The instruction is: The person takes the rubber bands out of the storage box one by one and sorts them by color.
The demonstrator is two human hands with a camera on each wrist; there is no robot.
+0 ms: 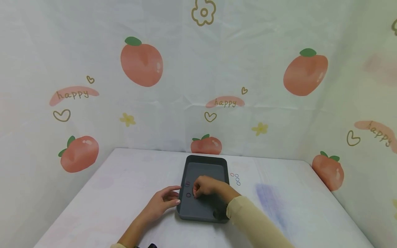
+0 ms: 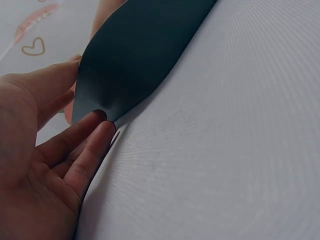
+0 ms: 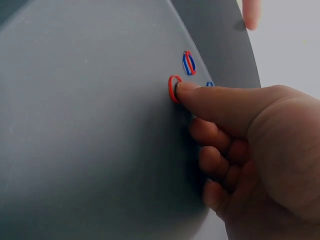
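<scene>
A dark grey rectangular tray [image 1: 203,212] lies on the table. My right hand [image 1: 206,186] is inside it, and its thumb and a mostly hidden finger pinch a small red ring [image 3: 170,89] at the tray's floor. Beside that ring lie an overlapping red and blue ring pair [image 3: 189,63] and a partly hidden blue ring [image 3: 210,84]. Against the tray's left wall, my left hand [image 1: 161,201] rests with loosely bent fingertips touching it; the left wrist view shows those fingers [image 2: 82,145] on the tray's outer side [image 2: 135,55].
To the tray's right, one red ring [image 1: 232,174] and several blue rings [image 1: 237,179] lie on the white table cover [image 1: 139,168]. A pale cloth with printed fruit [image 1: 248,62] hangs behind the table and along its sides.
</scene>
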